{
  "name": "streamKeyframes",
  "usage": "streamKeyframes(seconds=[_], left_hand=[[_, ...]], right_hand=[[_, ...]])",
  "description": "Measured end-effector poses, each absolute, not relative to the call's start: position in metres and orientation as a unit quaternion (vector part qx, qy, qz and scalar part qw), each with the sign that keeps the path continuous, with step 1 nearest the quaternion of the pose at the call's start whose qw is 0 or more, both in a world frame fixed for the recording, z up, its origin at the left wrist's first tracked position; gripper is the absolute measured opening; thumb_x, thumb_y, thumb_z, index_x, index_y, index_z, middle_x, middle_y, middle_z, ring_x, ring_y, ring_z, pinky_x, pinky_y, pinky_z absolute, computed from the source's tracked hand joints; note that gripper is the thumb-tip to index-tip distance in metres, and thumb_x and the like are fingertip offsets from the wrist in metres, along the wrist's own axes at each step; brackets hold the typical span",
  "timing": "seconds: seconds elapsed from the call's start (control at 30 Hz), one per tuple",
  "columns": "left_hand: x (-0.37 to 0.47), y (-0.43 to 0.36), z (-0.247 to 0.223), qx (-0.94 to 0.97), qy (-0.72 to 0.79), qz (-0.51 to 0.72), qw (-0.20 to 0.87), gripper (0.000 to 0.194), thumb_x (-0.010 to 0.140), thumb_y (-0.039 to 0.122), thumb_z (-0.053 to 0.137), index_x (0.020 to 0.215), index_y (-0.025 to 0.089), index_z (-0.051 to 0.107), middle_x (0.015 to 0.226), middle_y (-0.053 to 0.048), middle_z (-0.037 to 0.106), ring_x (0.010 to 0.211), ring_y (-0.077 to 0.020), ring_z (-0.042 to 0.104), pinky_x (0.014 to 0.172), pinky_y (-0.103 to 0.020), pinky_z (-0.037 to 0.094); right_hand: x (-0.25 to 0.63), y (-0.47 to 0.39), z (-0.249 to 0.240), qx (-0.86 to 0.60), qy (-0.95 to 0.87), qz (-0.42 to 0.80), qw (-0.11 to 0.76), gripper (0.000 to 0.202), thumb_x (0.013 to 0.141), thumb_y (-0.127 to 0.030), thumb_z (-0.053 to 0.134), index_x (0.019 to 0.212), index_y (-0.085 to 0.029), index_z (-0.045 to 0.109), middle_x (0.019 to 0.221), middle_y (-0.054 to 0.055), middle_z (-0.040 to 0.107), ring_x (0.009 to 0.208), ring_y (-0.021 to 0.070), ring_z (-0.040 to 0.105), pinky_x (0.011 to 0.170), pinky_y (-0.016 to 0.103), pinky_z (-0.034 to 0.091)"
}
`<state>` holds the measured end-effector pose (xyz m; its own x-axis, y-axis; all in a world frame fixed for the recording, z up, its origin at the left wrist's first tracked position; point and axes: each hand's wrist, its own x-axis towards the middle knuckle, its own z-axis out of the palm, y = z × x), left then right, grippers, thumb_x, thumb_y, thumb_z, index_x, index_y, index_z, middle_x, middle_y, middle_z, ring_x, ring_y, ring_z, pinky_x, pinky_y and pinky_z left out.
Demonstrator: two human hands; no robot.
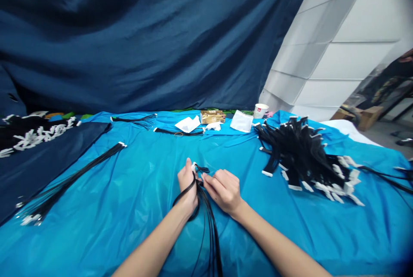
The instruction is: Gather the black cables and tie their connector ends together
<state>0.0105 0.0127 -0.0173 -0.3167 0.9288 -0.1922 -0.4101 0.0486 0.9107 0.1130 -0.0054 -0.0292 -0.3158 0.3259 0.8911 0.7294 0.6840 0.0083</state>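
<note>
My left hand [187, 186] grips a bundle of thin black cables [209, 229] near its white connector end [194, 166]. The bundle trails down toward me over the blue table cover [135, 208]. A black band loops around my left wrist. My right hand [223, 190] pinches a black cable loop [202, 170] right beside the left hand's fingers. Both hands meet at the middle of the table.
A big heap of black cables with white connectors [306, 161] lies to the right. A long cable bundle [67, 180] stretches at the left, more cables [29, 133] on dark cloth far left. Paper packets [241, 121], a brown box [213, 117] and a cup [260, 110] sit at the back.
</note>
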Motion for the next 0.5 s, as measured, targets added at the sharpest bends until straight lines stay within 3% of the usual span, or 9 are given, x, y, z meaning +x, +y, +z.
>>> streamKeyframes(seconds=[0.5], left_hand=[[0.0103,0.0146,-0.0208,0.262,0.498,0.643,0.519,0.046,0.062,0.060,0.048,0.049,0.017,0.037,0.037,0.008,0.033,0.033,-0.0046,0.030,0.036,-0.019,0.026]], right_hand=[[0.1116,-0.0062,-0.0304,-0.339,-0.784,-0.228,0.468,0.003,0.075,-0.016,0.055,0.077,-0.015,0.057,0.053,-0.001,0.045,0.052,0.0102,0.038,0.051,0.026,0.028]])
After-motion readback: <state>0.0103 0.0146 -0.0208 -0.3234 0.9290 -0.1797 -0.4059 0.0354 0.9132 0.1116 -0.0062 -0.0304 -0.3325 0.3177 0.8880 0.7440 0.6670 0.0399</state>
